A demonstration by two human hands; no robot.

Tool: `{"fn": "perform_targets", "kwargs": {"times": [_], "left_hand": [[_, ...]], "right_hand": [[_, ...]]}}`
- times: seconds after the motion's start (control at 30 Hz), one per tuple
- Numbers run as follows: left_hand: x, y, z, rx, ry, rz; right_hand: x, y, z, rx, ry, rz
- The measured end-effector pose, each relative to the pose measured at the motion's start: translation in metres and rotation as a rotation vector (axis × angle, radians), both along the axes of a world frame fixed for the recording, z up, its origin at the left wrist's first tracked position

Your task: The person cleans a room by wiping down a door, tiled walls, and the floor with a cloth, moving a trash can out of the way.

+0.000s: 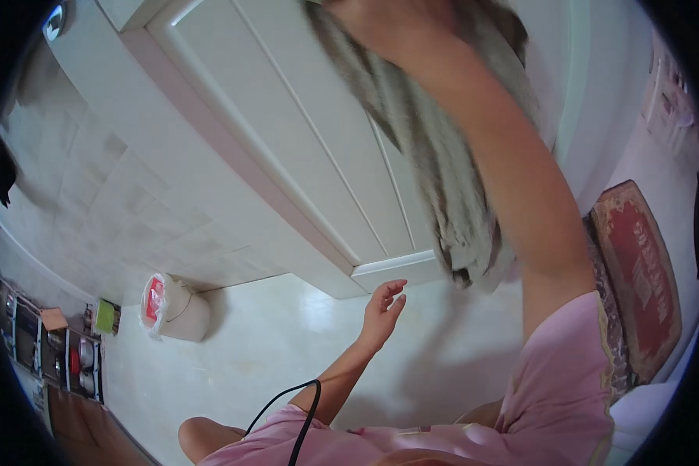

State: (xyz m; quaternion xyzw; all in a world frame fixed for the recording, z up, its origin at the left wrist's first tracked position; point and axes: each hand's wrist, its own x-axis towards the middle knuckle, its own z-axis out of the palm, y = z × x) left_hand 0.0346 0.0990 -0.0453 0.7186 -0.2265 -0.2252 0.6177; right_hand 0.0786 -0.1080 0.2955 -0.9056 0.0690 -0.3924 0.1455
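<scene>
My right arm reaches up to the top of the view, where my right hand [392, 25] is blurred and partly cut off. A long grey-brown cloth [443, 167] hangs down from that hand, in front of the white panelled door [287, 109]. The fingers are mostly out of sight, but the cloth gathers at the hand. Lower down, my left hand [382, 314] is held out in the air over the floor, below the door's bottom edge. It holds nothing, and its fingers are a little apart.
A white bucket [186, 314] with a liner stands by the tiled wall [116, 194]. A rack [54, 342] with pots is at the far left. On the right, a red doormat [641, 279] lies on the floor. A black cable [307, 419] crosses near my left arm.
</scene>
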Motion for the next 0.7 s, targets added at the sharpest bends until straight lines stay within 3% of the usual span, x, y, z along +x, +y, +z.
{"fn": "perform_targets", "kwargs": {"times": [0.13,0.17,0.2,0.27,0.3,0.33,0.37,0.43,0.5,0.57,0.6,0.7], "left_hand": [[0.002,-0.012,0.005,-0.017,0.001,-0.013],[0.004,-0.016,0.000,-0.013,-0.020,-0.024],[0.007,-0.018,-0.002,-0.008,-0.046,-0.035],[0.005,-0.019,0.002,0.002,-0.056,-0.025],[0.005,-0.020,0.004,0.002,-0.062,-0.023],[0.004,-0.017,0.007,0.016,-0.070,-0.016],[0.004,-0.012,0.008,0.035,-0.075,-0.008],[0.012,-0.006,-0.003,0.047,-0.183,0.008],[0.020,0.005,-0.017,0.071,-0.355,0.067],[0.044,0.014,-0.042,0.020,-0.408,0.109],[0.037,0.015,-0.005,0.055,-0.287,0.106],[0.034,0.006,0.021,-0.180,0.003,0.135]], "right_hand": [[0.038,0.031,0.016,-0.198,-0.581,0.163],[0.050,0.036,0.008,-0.031,-0.121,0.461],[0.048,0.048,-0.010,-0.050,0.061,0.361],[0.083,0.049,-0.086,-0.706,-0.514,0.013],[0.050,0.058,-0.104,-0.288,0.110,0.393],[0.051,0.045,-0.125,-0.237,0.308,0.709],[0.048,0.023,-0.170,-0.306,0.111,0.827],[-0.009,0.009,-0.115,-0.197,0.269,0.858],[0.108,-0.010,-0.145,-0.026,0.052,1.216],[0.058,0.024,-0.069,-0.200,-0.080,0.768],[0.055,0.036,-0.046,-0.220,-0.124,0.636],[0.067,0.039,-0.026,-0.199,-0.195,0.510]]}}
